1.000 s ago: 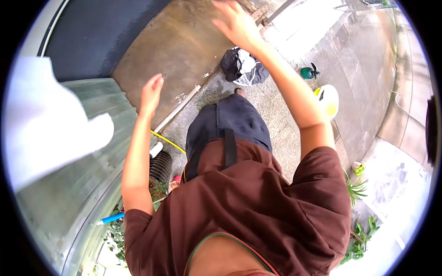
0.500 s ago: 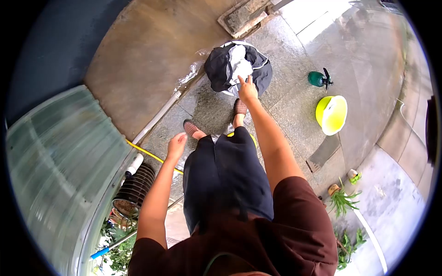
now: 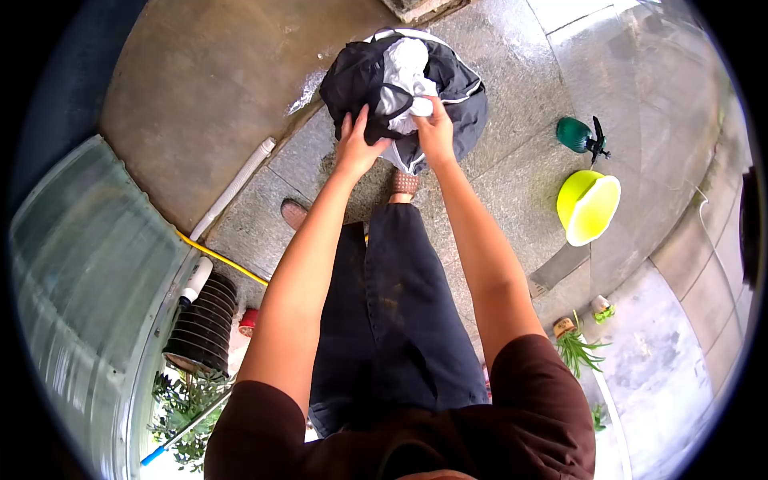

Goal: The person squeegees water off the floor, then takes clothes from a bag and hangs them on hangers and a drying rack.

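In front of my feet on the wet paving lies a crumpled black fabric bundle (image 3: 468,112) with white piping and white material (image 3: 406,62) bunched in its middle. My left hand (image 3: 360,148) rests against its near left side, fingers spread on the black cloth and thumb pointing right. At the bundle's near middle, my right hand (image 3: 434,136) pinches a fold of the white material between thumb and fingers. A dark loop of cloth lies between the two hands. The exact kind of bundle is not clear.
To the right stand a yellow-green basin (image 3: 578,200) and a green pump sprayer (image 3: 574,134). A white pipe (image 3: 236,188) and a yellow hose (image 3: 224,260) run at left, near stacked dark pots (image 3: 200,328). Potted plants (image 3: 578,346) stand at lower right.
Both hands have reached forward to the bundle; the left came up from beside my leg, and the right took hold of white material. My body is closer and bent lower over it.
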`<move>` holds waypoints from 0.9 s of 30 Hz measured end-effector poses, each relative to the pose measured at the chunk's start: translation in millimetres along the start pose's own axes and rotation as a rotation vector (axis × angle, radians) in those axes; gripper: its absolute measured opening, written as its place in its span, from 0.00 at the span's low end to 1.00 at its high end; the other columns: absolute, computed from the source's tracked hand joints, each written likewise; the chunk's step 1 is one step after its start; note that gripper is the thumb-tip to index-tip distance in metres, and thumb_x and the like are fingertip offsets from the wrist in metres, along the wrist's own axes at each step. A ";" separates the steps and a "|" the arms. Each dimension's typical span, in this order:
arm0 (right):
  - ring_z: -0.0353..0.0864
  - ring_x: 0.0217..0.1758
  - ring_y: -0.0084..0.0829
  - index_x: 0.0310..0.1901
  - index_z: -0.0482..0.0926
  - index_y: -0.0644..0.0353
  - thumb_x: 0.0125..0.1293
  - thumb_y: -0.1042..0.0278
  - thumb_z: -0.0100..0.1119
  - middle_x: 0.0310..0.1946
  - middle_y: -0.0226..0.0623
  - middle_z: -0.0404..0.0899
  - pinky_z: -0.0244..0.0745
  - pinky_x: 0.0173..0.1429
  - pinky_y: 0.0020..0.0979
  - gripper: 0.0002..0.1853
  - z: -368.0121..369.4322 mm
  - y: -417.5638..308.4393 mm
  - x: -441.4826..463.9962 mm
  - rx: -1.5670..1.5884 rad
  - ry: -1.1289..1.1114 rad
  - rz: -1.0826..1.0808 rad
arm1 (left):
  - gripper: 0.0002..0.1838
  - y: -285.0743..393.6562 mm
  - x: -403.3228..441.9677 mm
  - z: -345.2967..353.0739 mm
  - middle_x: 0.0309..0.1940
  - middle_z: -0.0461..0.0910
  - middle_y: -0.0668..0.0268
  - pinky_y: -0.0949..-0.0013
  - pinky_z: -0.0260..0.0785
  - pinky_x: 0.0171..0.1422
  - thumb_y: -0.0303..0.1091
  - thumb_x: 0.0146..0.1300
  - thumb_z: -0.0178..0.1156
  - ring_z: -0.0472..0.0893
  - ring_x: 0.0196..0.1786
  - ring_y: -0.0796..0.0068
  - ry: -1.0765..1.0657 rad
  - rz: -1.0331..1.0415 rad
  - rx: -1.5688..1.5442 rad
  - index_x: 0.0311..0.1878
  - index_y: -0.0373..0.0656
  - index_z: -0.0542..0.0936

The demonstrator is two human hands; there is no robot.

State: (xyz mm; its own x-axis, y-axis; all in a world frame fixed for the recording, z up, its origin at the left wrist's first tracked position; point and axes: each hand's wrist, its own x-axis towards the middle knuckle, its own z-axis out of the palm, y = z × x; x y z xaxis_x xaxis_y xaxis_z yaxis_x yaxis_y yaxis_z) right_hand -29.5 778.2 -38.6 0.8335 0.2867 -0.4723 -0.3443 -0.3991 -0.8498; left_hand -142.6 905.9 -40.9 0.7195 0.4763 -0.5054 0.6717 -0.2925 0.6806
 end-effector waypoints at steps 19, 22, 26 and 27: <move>0.67 0.69 0.39 0.61 0.71 0.63 0.66 0.60 0.43 0.65 0.40 0.70 0.56 0.73 0.47 0.25 -28.7 -28.0 -5.7 1.411 0.025 0.342 | 0.21 -14.8 -1.0 13.7 0.57 0.74 0.46 0.53 0.68 0.61 0.36 0.64 0.54 0.74 0.58 0.43 0.048 -0.093 0.073 0.59 0.39 0.73; 0.65 0.69 0.45 0.61 0.71 0.65 0.65 0.59 0.45 0.64 0.45 0.71 0.54 0.75 0.48 0.26 -42.1 -68.0 -20.2 1.562 0.008 0.370 | 0.25 -3.3 3.3 18.9 0.64 0.69 0.50 0.53 0.68 0.63 0.37 0.62 0.55 0.73 0.61 0.46 -0.035 -0.110 0.199 0.63 0.40 0.70; 0.63 0.71 0.45 0.65 0.67 0.65 0.69 0.50 0.45 0.67 0.46 0.67 0.53 0.76 0.49 0.30 -65.7 -88.2 -33.7 1.557 0.016 0.308 | 0.28 19.3 -6.4 13.6 0.67 0.65 0.51 0.55 0.67 0.65 0.40 0.62 0.58 0.72 0.63 0.48 -0.139 -0.044 0.353 0.64 0.40 0.69; 0.62 0.71 0.45 0.66 0.66 0.65 0.70 0.48 0.44 0.67 0.46 0.66 0.53 0.76 0.49 0.31 -72.4 -95.1 -38.1 1.576 0.005 0.296 | 0.28 24.4 -7.8 9.6 0.67 0.65 0.51 0.56 0.66 0.66 0.41 0.61 0.59 0.71 0.64 0.48 -0.161 0.001 0.403 0.63 0.40 0.69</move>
State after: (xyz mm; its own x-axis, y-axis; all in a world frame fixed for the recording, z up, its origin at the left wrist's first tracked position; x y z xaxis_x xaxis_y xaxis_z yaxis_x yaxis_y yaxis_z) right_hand 2.8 742.2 77.1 0.6598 0.3626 -0.6581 -0.5649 0.8169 -0.1163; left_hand -130.1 887.1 -25.4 0.7170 0.3494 -0.6032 0.6632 -0.6083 0.4361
